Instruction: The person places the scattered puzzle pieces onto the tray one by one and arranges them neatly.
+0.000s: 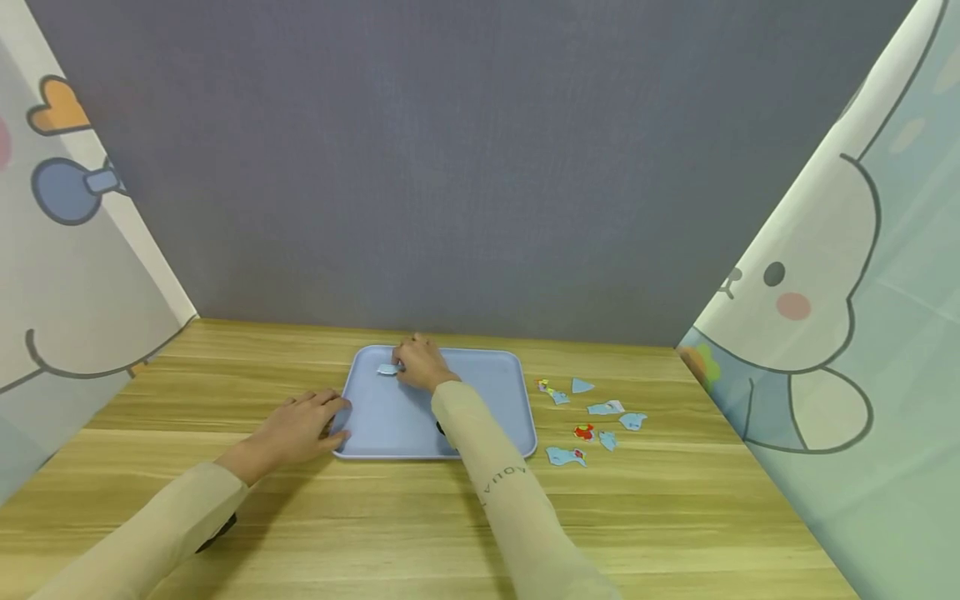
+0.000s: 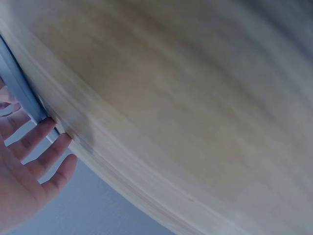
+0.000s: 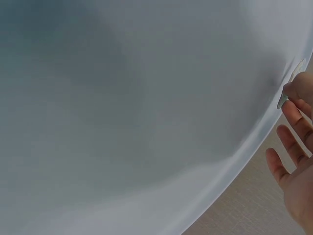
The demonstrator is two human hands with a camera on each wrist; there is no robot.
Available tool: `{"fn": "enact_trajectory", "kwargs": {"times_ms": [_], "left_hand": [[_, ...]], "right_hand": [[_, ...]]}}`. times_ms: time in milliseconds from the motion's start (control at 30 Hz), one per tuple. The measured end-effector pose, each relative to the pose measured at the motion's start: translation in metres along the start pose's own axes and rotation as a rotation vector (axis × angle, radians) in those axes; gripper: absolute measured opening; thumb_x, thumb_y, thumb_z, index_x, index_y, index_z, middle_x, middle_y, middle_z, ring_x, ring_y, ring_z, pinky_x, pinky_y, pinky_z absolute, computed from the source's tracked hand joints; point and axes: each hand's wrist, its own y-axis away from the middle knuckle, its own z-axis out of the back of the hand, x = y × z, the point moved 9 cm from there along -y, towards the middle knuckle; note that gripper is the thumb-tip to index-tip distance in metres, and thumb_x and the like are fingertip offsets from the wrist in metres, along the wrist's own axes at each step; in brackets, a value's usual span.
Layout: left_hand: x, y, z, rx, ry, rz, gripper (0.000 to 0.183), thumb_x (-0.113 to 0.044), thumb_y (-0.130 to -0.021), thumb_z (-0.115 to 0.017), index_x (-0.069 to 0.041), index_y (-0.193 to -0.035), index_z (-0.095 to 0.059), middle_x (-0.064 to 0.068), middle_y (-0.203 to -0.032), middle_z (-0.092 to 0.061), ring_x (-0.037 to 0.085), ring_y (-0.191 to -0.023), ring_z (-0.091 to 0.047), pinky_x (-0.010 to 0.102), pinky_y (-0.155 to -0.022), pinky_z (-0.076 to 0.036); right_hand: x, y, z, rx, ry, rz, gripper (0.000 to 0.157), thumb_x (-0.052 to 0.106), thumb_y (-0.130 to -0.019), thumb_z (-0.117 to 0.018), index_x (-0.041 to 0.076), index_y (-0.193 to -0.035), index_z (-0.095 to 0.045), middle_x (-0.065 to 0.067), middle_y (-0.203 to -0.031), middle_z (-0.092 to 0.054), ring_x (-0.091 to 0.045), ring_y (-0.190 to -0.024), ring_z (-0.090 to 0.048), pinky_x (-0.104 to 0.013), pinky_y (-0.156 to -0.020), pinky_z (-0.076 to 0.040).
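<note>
right hand (image 1: 422, 363), its fingers pinching a pale blue piece (image 1: 387, 369) near the far left corner of the tray (image 1: 491, 383); left hand (image 1: 300, 427), fingers extended and spread, at the tray's left edge; other pieces (image 1: 603, 408) on the table (image 1: 675, 517), beside the tray's right edge

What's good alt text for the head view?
A person's right hand pinches a pale piece over a blue tray, the left hand at the tray's left edge. More pieces lie on the table to the right.
</note>
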Motion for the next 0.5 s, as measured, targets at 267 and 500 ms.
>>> {"fn": "enact_trajectory", "kwargs": {"times_ms": [267,500], "left_hand": [[-0.0003,0.0,0.0,-0.005,0.006,-0.012,0.047,-0.036,-0.082,-0.065,-0.005,-0.116,-0.059,0.016,-0.117,-0.057,0.04,-0.103,-0.056,0.061,-0.081,-0.045],[0.0001,-0.0004,-0.0009,-0.002,0.003,-0.006,0.047,-0.036,-0.082,-0.065,-0.005,-0.116,-0.059,0.016,-0.118,-0.057,0.04,-0.103,-0.056,0.06,-0.081,-0.045]], "right_hand": [[-0.0004,0.0014,-0.0036,-0.012,-0.044,0.025,0.019,0.02,-0.083,-0.066,0.02,-0.101,-0.068,0.007,-0.101,-0.061,-0.012,-0.1,-0.046,-0.048,-0.106,-0.032],[-0.0014,0.0042,-0.0003,0.002,-0.035,0.039,0.019,0.022,-0.083,-0.065,0.021,-0.102,-0.068,0.007,-0.102,-0.061,-0.011,-0.097,-0.046,-0.044,-0.102,-0.036]]}}
